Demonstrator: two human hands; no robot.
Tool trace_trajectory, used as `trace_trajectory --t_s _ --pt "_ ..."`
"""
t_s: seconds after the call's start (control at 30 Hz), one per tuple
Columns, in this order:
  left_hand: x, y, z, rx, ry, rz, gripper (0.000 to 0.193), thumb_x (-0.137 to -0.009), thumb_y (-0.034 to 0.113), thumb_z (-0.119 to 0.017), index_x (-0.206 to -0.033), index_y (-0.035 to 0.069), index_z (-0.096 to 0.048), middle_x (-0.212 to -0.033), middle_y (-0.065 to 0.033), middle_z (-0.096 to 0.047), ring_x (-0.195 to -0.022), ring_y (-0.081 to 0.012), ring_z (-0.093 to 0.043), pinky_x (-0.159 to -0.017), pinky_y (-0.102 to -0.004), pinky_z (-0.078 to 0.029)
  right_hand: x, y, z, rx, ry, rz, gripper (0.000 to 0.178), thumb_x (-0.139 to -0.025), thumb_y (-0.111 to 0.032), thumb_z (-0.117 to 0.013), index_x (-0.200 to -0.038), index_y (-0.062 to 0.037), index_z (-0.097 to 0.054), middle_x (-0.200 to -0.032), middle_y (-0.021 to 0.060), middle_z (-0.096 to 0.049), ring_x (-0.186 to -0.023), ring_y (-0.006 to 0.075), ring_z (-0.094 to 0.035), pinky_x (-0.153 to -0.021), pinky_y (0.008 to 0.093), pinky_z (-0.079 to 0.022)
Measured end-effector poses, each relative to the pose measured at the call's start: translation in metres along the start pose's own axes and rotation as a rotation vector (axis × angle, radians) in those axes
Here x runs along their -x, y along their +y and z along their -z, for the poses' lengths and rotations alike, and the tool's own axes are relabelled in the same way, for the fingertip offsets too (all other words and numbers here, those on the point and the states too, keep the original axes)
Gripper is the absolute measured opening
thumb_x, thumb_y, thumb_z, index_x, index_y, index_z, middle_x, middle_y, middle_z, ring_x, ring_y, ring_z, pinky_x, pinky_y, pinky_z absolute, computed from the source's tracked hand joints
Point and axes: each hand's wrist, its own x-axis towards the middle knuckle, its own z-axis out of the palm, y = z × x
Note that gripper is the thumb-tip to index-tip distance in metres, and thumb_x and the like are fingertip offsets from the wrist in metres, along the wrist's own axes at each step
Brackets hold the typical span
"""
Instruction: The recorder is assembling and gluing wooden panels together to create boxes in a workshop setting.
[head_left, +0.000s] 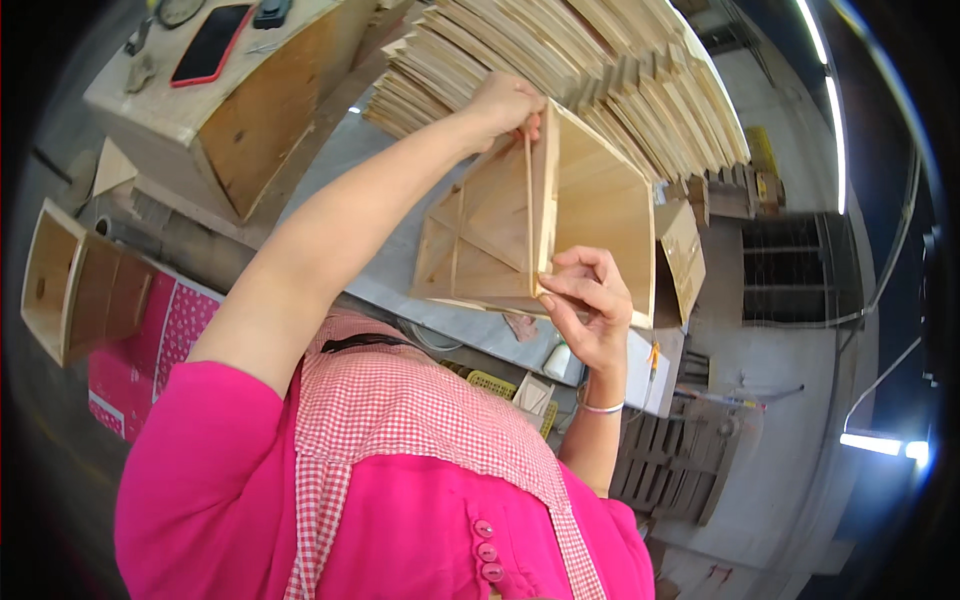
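Observation:
A pale wooden box [600, 190] lies on its side on the grey worktable, its open mouth turned to the right. Thin wooden strips run across its outer wall, and one narrow strip [530, 205] stands along the rim. At the far upper corner of that rim, my left hand [503, 108] is closed, its fingers curled over the edge. My right hand [592, 298] pinches the near lower corner of the rim between thumb and fingers. Whether the fingers also press the narrow strip against the box cannot be made out.
Tall stacks of wooden boards [560, 60] rise behind the box. A cardboard box [680, 255] stands to its right. At left are a wooden cabinet [265, 110] with a red-edged phone [212, 45] on top, and another wooden box [55, 285]. The grey worktable [480, 325] extends beneath my arms.

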Motion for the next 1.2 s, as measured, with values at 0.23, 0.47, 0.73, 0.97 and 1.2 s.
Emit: trace_trajectory --t_s 0.23,0.47,0.73,0.97,1.2 --pt "-0.012 0.003 -0.001 -0.596 0.307 -0.387 0.036 -0.092 0.037 -0.064 -0.096 0.003 -0.072 -0.099 -0.0136 -0.073 -0.096 -0.0275 -0.068 -0.085 -0.0402 -0.052 -0.007 -0.006 0.011 0.071 -0.056 0.039 0.029 -0.074 0.0 -0.075 -0.103 -0.0007 -0.074 -0.109 0.0136 -0.063 -0.094 0.0218 -0.065 -0.083 0.0319 -0.054" --pt "-0.026 -0.005 -0.023 -0.359 0.314 -0.154 0.025 -0.085 0.028 -0.072 -0.091 0.005 -0.073 -0.091 -0.0093 -0.07 -0.085 -0.0191 -0.063 -0.078 -0.0341 -0.049 -0.038 0.1 0.107 0.671 0.195 -0.037 0.036 -0.088 -0.014 -0.069 -0.122 -0.0021 -0.066 -0.12 0.0191 -0.063 -0.108 0.0339 -0.063 -0.094 0.039 -0.05" --pt "-0.027 -0.011 -0.024 -0.333 0.385 -0.211 0.015 -0.084 0.018 -0.07 -0.081 0.003 -0.069 -0.079 -0.003 -0.066 -0.073 -0.0121 -0.057 -0.07 -0.0292 -0.044 -0.076 0.186 0.148 0.682 0.04 -0.245 0.043 -0.091 -0.026 -0.063 -0.129 -0.0046 -0.063 -0.108 0.0243 -0.069 -0.09 0.0375 -0.069 -0.082 0.0437 -0.054" --pt "-0.027 -0.022 -0.015 -0.312 0.338 -0.242 0.017 -0.087 0.021 -0.07 -0.085 0.004 -0.07 -0.081 -0.0007 -0.066 -0.078 -0.0095 -0.056 -0.074 -0.0272 -0.043 -0.068 0.185 0.142 0.733 0.1 -0.224 0.041 -0.088 -0.024 -0.059 -0.125 -0.0075 -0.066 -0.091 0.0261 -0.068 -0.087 0.0416 -0.067 -0.078 0.046 -0.053" --pt "-0.024 -0.008 -0.017 -0.368 0.332 -0.241 0.018 -0.088 0.023 -0.07 -0.087 0.005 -0.071 -0.08 0.0006 -0.066 -0.079 -0.0092 -0.056 -0.077 -0.0291 -0.044 -0.069 0.201 0.15 0.712 0.161 -0.125 0.035 -0.086 -0.023 -0.059 -0.116 -0.0093 -0.071 -0.084 0.0254 -0.067 -0.082 0.0421 -0.067 -0.075 0.0487 -0.053"
